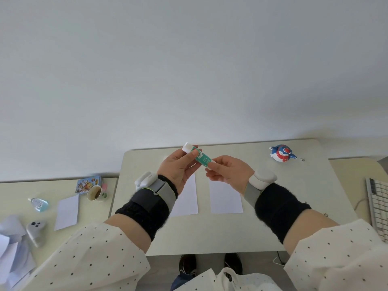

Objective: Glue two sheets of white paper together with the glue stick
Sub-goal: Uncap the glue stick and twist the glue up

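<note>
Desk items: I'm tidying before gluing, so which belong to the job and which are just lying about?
For the job:
glue stick, held by left hand and right hand
two white sheets

Lying about:
toy figure
cup
tin
keyboard
controller

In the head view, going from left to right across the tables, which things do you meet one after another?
Game controller → small paper sheet → cup → left hand → glue stick → right hand → toy figure → keyboard.
</note>
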